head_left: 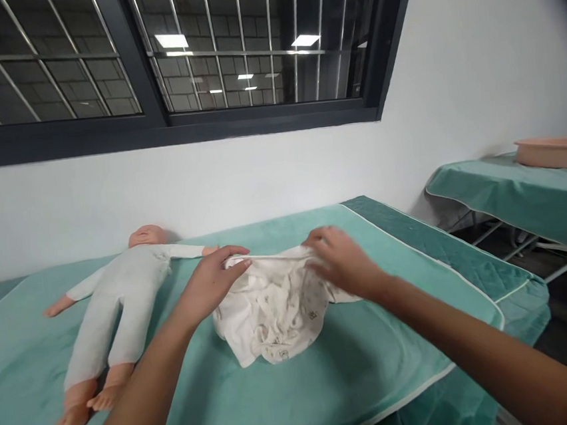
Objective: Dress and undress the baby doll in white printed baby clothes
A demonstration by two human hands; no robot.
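A crumpled white baby garment (277,306) with small printed figures hangs between my hands, low over the green cloth. Its upper edge is stretched between my left hand (217,276), thumb and fingers closed on the left corner, and my right hand (341,260), closed on the right corner and slightly blurred. Part of the garment trails to the right below my right hand. To the left, a baby doll (125,288) in a white suit lies on its back, arms spread, one of its hands close to my left hand.
A green cloth (386,343) with pale piping covers the bed against the white wall. Above it is a dark-framed window (264,121) with metal bars. Off to the right, a pink basin (559,154) stands on another green-covered bed (522,196).
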